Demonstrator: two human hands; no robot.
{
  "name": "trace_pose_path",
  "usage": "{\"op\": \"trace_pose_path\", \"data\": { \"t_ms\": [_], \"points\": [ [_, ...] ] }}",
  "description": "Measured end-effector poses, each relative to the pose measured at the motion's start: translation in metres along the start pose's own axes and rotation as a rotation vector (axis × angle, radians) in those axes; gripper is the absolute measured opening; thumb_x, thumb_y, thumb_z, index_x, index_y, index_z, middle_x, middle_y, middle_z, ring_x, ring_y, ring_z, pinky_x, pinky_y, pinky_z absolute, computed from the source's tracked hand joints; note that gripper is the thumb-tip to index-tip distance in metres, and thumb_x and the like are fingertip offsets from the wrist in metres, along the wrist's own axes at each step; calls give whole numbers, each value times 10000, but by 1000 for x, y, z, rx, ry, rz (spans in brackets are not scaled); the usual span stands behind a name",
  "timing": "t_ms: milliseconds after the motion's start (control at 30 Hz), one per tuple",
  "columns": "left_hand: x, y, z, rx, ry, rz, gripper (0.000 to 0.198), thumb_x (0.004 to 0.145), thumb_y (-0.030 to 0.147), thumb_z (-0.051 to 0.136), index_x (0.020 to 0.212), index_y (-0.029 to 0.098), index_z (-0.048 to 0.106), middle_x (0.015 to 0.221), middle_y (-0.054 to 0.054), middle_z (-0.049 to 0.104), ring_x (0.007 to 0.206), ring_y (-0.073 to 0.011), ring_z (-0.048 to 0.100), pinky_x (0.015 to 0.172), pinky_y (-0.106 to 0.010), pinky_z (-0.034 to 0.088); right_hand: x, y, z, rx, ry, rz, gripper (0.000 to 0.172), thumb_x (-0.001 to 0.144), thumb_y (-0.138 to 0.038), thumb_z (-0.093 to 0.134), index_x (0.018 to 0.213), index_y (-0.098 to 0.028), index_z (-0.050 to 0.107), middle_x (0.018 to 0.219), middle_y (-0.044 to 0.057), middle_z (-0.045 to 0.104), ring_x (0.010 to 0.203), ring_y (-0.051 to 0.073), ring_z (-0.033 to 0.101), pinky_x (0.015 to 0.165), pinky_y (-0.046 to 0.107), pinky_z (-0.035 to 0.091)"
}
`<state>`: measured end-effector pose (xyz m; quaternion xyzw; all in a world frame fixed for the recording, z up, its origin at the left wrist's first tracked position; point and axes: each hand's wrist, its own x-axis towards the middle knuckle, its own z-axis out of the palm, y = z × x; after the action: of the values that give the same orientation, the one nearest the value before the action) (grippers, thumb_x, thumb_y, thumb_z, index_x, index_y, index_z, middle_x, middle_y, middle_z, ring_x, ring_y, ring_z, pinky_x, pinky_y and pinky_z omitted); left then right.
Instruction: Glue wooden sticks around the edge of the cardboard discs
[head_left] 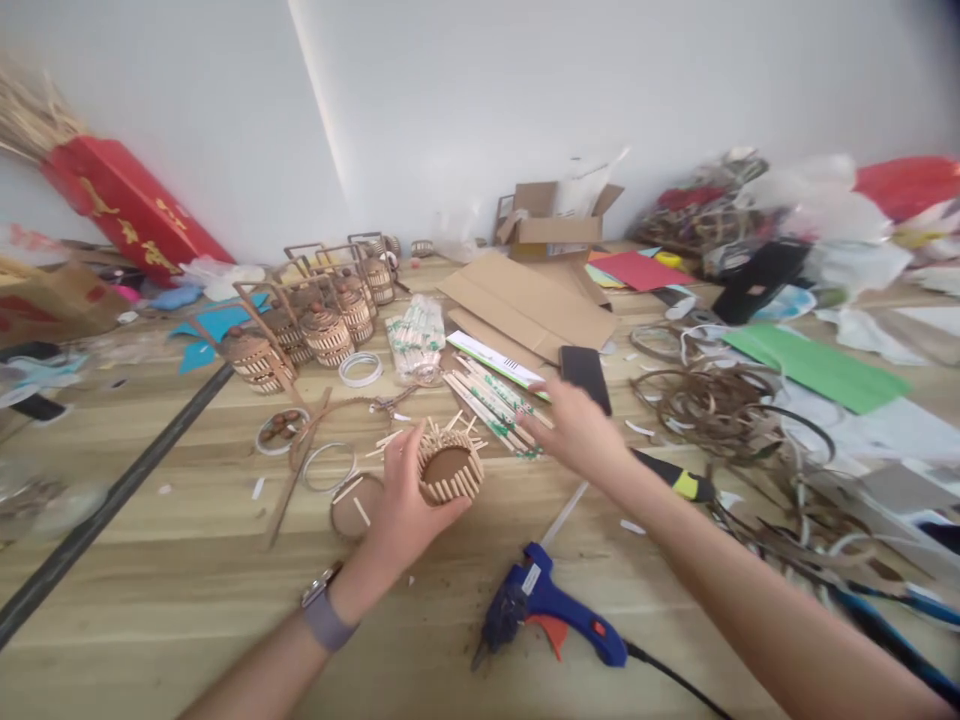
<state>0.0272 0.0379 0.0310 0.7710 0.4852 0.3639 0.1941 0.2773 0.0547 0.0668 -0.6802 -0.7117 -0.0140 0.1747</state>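
My left hand is wrapped round a small round basket made of short wooden sticks on a brown disc, holding it just above the wooden table. My right hand reaches forward over a loose pile of wooden sticks, fingers bent down onto them; whether it grips any is hidden. A black phone lies just beyond that hand. A blue glue gun lies on the table in front of me, between my forearms.
Several finished stick lanterns stand at the back left, with tape rings and a brown disc nearby. Flat cardboard, an open box, coloured paper and coiled strips crowd the right.
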Motion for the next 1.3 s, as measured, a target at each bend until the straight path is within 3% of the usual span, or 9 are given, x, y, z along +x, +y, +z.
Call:
{"op": "trace_pose_path", "data": {
  "t_ms": [133, 300, 600, 767, 867, 1067, 1167, 1233, 1300],
  "points": [
    [10, 5, 10, -34, 7, 66, 912, 715, 245, 744, 1459, 249, 216, 1405, -147, 338, 1368, -346, 344, 1102, -553, 338, 4, -14, 27, -130, -124, 114, 542, 796, -490, 710, 1152, -99, 594, 1108, 201, 667, 1062, 348, 612, 845, 468, 508],
    [25, 6, 12, -43, -18, 71, 930, 726, 227, 741, 1467, 277, 183, 1407, -137, 313, 1369, -333, 349, 1104, -540, 344, 25, -9, 41, -192, -183, 90, 301, 908, -323, 615, 1131, -122, 599, 1072, 135, 683, 1030, 257, 625, 852, 392, 510],
    [78, 6, 33, -13, 32, 118, 978, 666, 223, 788, 1462, 249, 221, 1413, -160, 298, 1380, -367, 313, 1091, -534, 360, 57, 17, 48, -232, -169, 40, 314, 940, -337, 581, 1207, -172, 585, 1222, 84, 609, 1046, 223, 615, 885, 445, 524],
    [120, 13, 52, 0, 75, 156, 959, 676, 240, 803, 1453, 222, 240, 1394, -177, 297, 1354, -367, 351, 1087, -512, 373, 40, 14, 41, -216, -99, 39, 345, 903, -313, 594, 1204, -145, 600, 1314, 172, 569, 1189, 300, 522, 980, 407, 420],
    [139, 10, 70, 24, 78, 188, 945, 684, 233, 801, 1447, 222, 244, 1394, -183, 288, 1369, -378, 333, 1079, -514, 382, 21, 11, 35, -214, -78, 42, 342, 891, -336, 589, 1181, -156, 621, 1372, 169, 536, 1232, 322, 485, 1001, 414, 387],
    [151, -8, 100, 24, -43, 191, 1002, 643, 225, 840, 1442, 235, 234, 1421, -194, 275, 1318, -396, 429, 997, -512, 463, -12, 9, 26, -191, -88, 2, 309, 879, -334, 611, 1142, -178, 657, 1360, 145, 565, 1248, 326, 476, 1019, 441, 375],
    [146, -9, 89, 19, -59, 186, 1125, 585, 277, 889, 1461, 223, 185, 1446, -210, 239, 1390, -413, 313, 1067, -530, 392, -25, 4, 21, -164, -107, -37, 321, 877, -335, 623, 1154, -176, 653, 1348, 139, 574, 1264, 327, 463, 1036, 456, 370],
    [136, -7, 68, 20, -53, 186, 1126, 607, 315, 879, 1471, 227, 163, 1463, -201, 228, 1425, -391, 244, 1110, -521, 342, -37, -2, 15, -126, -131, -89, 303, 883, -314, 618, 1154, -183, 651, 1285, 124, 616, 1222, 305, 500, 1020, 438, 394],
    [120, -6, 38, 28, -49, 211, 990, 699, 359, 813, 1467, 231, 201, 1471, -187, 262, 1425, -366, 258, 1119, -521, 331, -52, -9, 8, -67, -160, -158, 239, 889, -277, 605, 1102, -186, 663, 1130, 107, 677, 1096, 275, 576, 946, 405, 453]
  ]
}}
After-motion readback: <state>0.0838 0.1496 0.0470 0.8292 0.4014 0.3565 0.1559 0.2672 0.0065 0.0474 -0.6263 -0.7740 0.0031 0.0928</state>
